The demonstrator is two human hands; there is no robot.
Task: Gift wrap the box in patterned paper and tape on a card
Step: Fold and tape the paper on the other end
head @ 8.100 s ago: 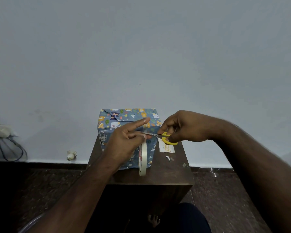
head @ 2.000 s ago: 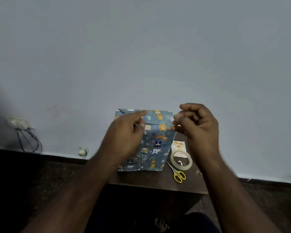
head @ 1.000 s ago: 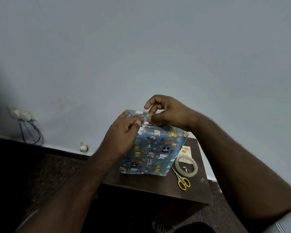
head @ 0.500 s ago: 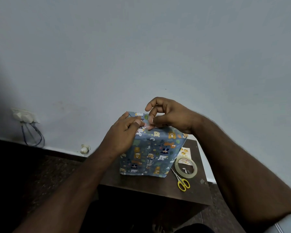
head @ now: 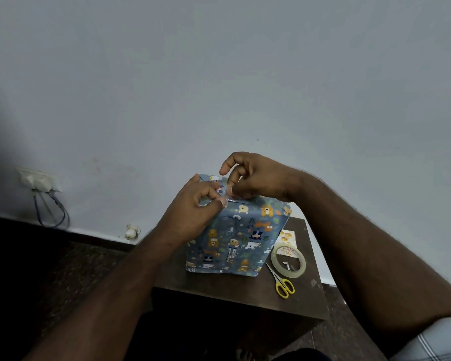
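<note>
The box [head: 238,241], wrapped in blue paper with animal prints, stands upright on a small dark wooden table [head: 245,290]. My left hand [head: 193,212] rests on its top near edge, thumb and forefinger pinched at the paper fold. My right hand [head: 253,178] sits on the top of the box, its fingertips pinching a small clear piece of tape [head: 228,192] against the paper beside my left fingers. The white card [head: 287,237] with orange marks lies flat to the right of the box, partly under the tape roll [head: 288,260].
Yellow-handled scissors [head: 283,284] lie by the table's right front corner, next to the tape roll. A plain wall stands right behind the table. A wall socket with cables [head: 41,183] is at far left. The floor is dark.
Eight seconds ago I was cutting tape with the scissors; tape roll and scissors now lie on the table. Over the last second both hands stay at the box's top, pressing tape down.
</note>
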